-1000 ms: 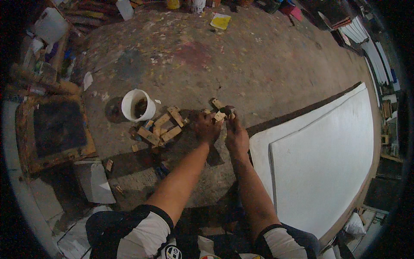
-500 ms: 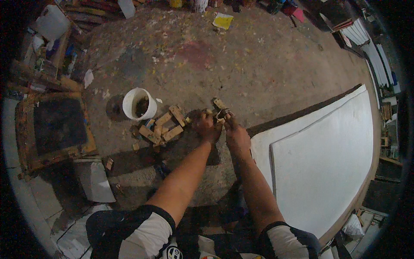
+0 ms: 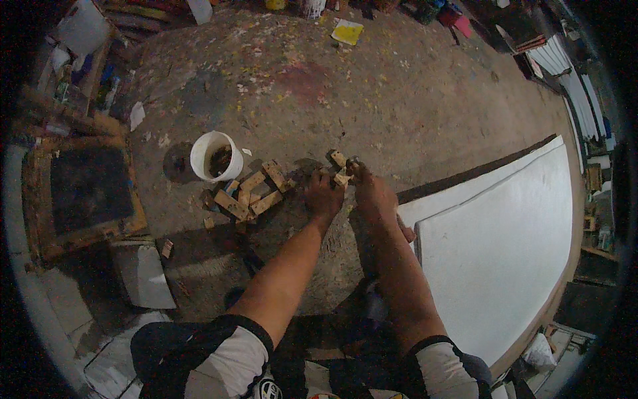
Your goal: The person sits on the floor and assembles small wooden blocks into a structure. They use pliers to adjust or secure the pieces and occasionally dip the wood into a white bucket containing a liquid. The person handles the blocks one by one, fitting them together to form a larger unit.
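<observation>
In the middle of the floor my left hand (image 3: 324, 197) is closed on a small wooden block (image 3: 341, 178), pinched at the fingertips. Close on its right, my right hand (image 3: 376, 199) is wrapped round what looks like a hammer. Its dark metal head (image 3: 357, 163) shows beyond the fingers, near the block, and the brown handle end (image 3: 407, 233) sticks out behind the wrist. Most of the tool is hidden by the hand. Another holed wooden block (image 3: 337, 158) lies just beyond the fingertips. Several wooden blocks (image 3: 267, 203) are heaped left of my left hand.
A white bucket (image 3: 197, 159) with dark contents stands behind the heap. White sheets (image 3: 498, 246) cover the floor on the right. A framed dark panel (image 3: 136, 199) lies at the left. Paint containers (image 3: 312, 6) line the far edge, with a yellow paper (image 3: 347, 32) before them.
My right hand has moved slightly right and tilted, drawing the tool's head off the block. The handle end now shows beside the wrist. My left hand stays nearly in place.
</observation>
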{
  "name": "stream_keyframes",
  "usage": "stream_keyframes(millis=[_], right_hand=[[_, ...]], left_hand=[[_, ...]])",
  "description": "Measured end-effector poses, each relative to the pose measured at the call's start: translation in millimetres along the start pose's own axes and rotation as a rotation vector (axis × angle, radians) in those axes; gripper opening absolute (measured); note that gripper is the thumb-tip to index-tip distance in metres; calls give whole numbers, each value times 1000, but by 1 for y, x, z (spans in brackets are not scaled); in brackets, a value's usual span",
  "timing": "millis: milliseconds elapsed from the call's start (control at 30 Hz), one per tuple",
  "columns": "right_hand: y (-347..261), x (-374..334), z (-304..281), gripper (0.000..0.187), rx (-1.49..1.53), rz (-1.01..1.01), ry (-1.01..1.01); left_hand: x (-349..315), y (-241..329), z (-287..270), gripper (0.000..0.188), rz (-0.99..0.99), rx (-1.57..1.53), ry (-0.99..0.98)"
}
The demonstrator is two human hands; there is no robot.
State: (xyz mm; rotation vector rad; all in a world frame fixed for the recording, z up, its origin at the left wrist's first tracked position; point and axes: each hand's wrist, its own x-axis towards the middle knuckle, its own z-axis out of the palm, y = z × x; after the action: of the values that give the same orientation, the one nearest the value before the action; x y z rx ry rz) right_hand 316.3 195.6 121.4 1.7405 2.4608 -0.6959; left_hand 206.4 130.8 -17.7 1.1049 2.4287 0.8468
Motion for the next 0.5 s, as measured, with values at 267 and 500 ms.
stream_keyframes(millis=[267, 500], right_hand=[[-11, 18, -10, 40, -92, 9, -121], [-35, 20, -23, 38, -63, -90, 13]], left_hand=[[2, 10, -8, 54, -56, 113, -153], [4, 14, -21, 49, -43, 133, -76]])
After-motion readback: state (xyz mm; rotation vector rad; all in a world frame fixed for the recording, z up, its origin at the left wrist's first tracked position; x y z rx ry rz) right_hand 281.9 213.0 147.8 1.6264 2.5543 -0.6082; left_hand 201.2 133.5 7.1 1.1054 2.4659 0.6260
